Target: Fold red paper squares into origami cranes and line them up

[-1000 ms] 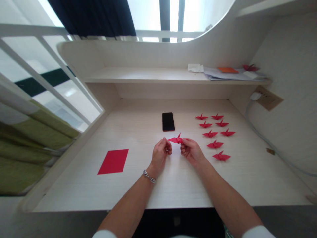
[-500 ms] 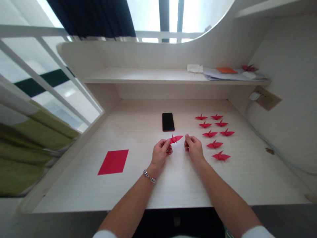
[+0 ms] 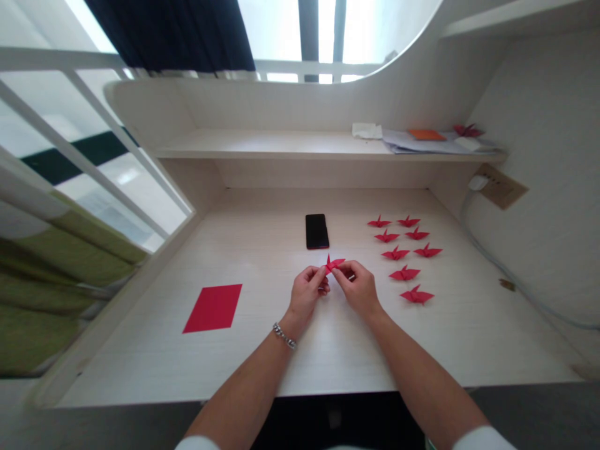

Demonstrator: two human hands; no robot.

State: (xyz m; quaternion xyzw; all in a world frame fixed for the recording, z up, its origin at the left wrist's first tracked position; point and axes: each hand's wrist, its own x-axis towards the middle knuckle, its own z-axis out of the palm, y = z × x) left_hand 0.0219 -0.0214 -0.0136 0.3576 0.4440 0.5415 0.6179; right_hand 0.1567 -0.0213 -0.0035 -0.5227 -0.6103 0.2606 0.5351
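Note:
A small red origami crane (image 3: pixel 334 265) is held above the desk between my two hands. My left hand (image 3: pixel 307 292) pinches its left side. On the crane's right side, the thumb and fingers of my right hand (image 3: pixel 360 289) are closed, covering part of that wing. Several finished red paper cranes (image 3: pixel 405 273) sit in two uneven columns to the right of my right hand. A flat red square of paper (image 3: pixel 213 308) lies on the desk at the left.
Beyond my hands a black phone (image 3: pixel 317 231) lies on the white desk (image 3: pixel 262 219). A shelf (image 3: pixel 262 142) at the back carries papers (image 3: pixel 412 144), an orange sheet (image 3: pixel 427 135) and another folded red piece (image 3: pixel 468 130). A cable (image 3: pixel 487 253) runs down the right wall from a socket (image 3: pixel 502 186).
My right hand has moved left and closed on the crane's right side, where it was apart from it before. The left hand keeps its pinch.

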